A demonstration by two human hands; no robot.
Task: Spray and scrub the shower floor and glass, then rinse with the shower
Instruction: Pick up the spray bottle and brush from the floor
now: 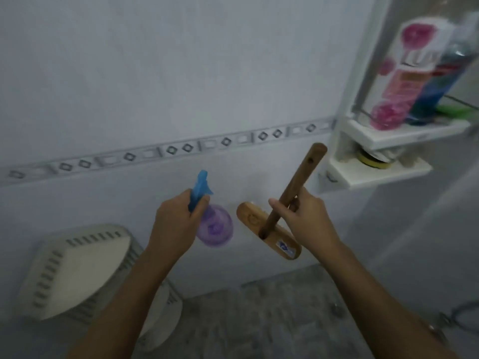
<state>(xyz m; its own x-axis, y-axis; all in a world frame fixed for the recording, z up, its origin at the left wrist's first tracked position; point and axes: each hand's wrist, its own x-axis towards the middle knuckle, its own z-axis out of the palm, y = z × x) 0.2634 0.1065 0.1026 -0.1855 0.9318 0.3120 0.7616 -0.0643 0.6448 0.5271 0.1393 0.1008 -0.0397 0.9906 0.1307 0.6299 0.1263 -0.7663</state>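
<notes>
My left hand (pixel 176 224) grips a spray bottle (pixel 215 226) with a clear purple body and a blue trigger head, its nozzle turned toward the tiled wall (pixel 181 73). My right hand (pixel 303 218) holds the wooden handle of a scrub brush (pixel 269 229); the handle slants up to the right and the flat wooden brush head faces me, bristles toward the wall. Below both hands lies the grey mottled shower floor (pixel 259 320).
A white corner shelf (pixel 388 136) at the upper right carries a pink bottle (pixel 404 73) and a blue bottle (pixel 438 81). A cream plastic corner rack (pixel 77 268) sits at the lower left. A metal hose (pixel 461 314) shows at the lower right.
</notes>
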